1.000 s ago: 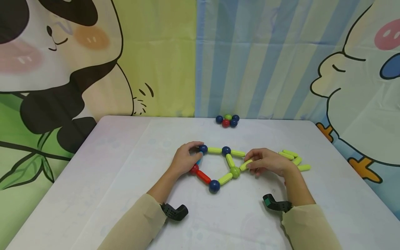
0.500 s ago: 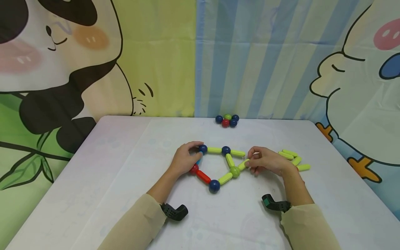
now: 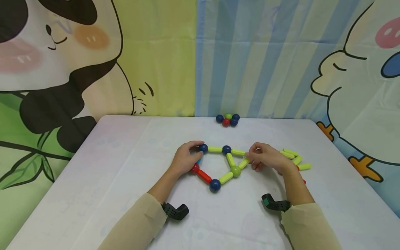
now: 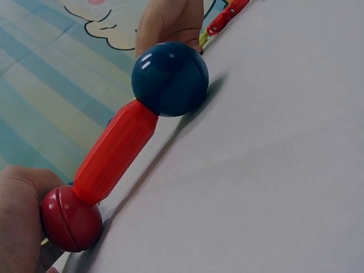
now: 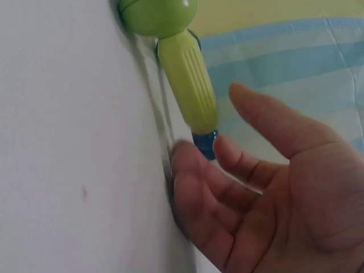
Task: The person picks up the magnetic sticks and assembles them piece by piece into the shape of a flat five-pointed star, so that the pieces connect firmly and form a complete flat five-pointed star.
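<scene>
A toy frame of balls and rods (image 3: 204, 176) lies on the white table. My left hand (image 3: 184, 158) grips its left side, index finger on the dark blue ball (image 3: 203, 148) and thumb by the red ball (image 4: 71, 219). The blue rod (image 3: 199, 161) between them is partly covered. My right hand (image 3: 265, 158) has its fingertips at the right ends of two yellow-green rods, the upper rod (image 3: 238, 152) and the lower rod (image 3: 244, 163) from the green ball (image 3: 235, 171). In the right wrist view, thumb and fingers stand apart around the tip of the lower rod (image 5: 190, 82).
Loose yellow-green rods (image 3: 297, 159) lie right of my right hand, with red pieces (image 4: 227, 16) partly hidden by that arm. Several blue, red and green balls (image 3: 226, 122) sit together at the far table edge. A printed curtain (image 3: 250, 59) hangs behind.
My right hand slides along the lower yellow-green rod to its end, then shifts up to the upper rod's end. The lower rod swings slightly toward the upper one. My left hand stays put.
</scene>
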The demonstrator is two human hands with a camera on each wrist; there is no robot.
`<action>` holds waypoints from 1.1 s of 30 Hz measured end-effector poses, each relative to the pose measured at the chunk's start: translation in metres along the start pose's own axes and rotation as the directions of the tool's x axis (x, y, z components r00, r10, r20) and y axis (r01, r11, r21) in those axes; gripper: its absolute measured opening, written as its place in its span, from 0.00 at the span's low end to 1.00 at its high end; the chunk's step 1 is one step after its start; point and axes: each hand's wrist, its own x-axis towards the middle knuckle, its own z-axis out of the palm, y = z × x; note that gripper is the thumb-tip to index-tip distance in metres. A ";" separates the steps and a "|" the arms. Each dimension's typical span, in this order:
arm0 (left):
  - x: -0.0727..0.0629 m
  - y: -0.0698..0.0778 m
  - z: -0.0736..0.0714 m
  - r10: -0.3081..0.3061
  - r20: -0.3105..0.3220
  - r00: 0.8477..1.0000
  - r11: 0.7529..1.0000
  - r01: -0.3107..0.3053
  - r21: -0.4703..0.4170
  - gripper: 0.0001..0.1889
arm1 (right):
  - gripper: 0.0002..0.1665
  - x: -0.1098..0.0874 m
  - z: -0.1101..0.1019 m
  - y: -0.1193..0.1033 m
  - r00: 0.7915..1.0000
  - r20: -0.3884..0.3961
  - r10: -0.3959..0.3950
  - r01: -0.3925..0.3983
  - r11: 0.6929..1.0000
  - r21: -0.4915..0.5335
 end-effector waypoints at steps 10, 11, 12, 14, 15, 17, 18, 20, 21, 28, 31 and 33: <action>0.000 -0.001 -0.001 0.001 -0.005 1.000 1.000 -0.001 -0.003 0.21 | 0.33 0.015 -0.001 -0.046 0.955 -0.295 -0.018 -0.026 0.989 -0.143; 0.000 -0.001 -0.001 0.002 -0.006 1.000 1.000 -0.002 -0.004 0.21 | 0.33 0.017 -0.001 -0.052 0.948 -0.318 -0.013 -0.031 0.991 -0.133; 0.000 -0.001 -0.001 0.006 -0.006 1.000 1.000 -0.006 -0.006 0.21 | 0.32 0.020 -0.001 -0.057 0.942 -0.335 -0.015 -0.027 0.992 -0.120; 0.000 -0.001 -0.001 0.012 -0.008 1.000 1.000 -0.012 -0.008 0.21 | 0.31 0.027 0.001 -0.066 0.933 -0.360 -0.025 -0.011 0.995 -0.098; 0.000 -0.001 -0.001 0.015 -0.008 1.000 1.000 -0.015 -0.010 0.21 | 0.30 0.031 0.002 -0.070 0.929 -0.368 -0.032 -0.001 0.996 -0.089; 0.000 -0.001 -0.001 0.020 -0.007 1.000 1.000 -0.020 -0.011 0.21 | 0.28 0.040 0.005 -0.076 0.923 -0.382 -0.046 0.022 0.997 -0.067; 0.000 -0.001 -0.001 0.022 -0.006 1.000 1.000 -0.022 -0.011 0.21 | 0.28 0.046 0.007 -0.078 0.921 -0.386 -0.053 0.033 0.998 -0.058; 0.001 -0.002 0.000 0.023 -0.003 1.000 1.000 -0.023 -0.008 0.21 | 0.27 0.058 0.011 -0.081 0.916 -0.396 -0.059 0.045 0.998 -0.044; 0.001 -0.002 0.000 0.024 -0.002 1.000 1.000 -0.024 -0.008 0.21 | 0.27 0.065 0.013 -0.081 0.914 -0.402 -0.060 0.047 0.998 -0.042; 0.001 -0.002 0.000 0.048 -0.009 0.999 0.999 -0.048 -0.002 0.21 | 0.33 0.101 0.023 -0.081 0.929 -0.369 -0.028 -0.025 0.990 -0.140; 0.002 -0.002 0.001 0.056 -0.005 0.998 0.998 -0.056 0.012 0.21 | 0.38 0.107 0.024 -0.082 0.947 -0.320 0.000 -0.063 0.981 -0.185; 0.002 -0.002 0.001 0.059 -0.006 0.998 0.998 -0.058 0.018 0.21 | 0.41 0.111 0.024 -0.082 0.956 -0.293 0.014 -0.080 0.973 -0.218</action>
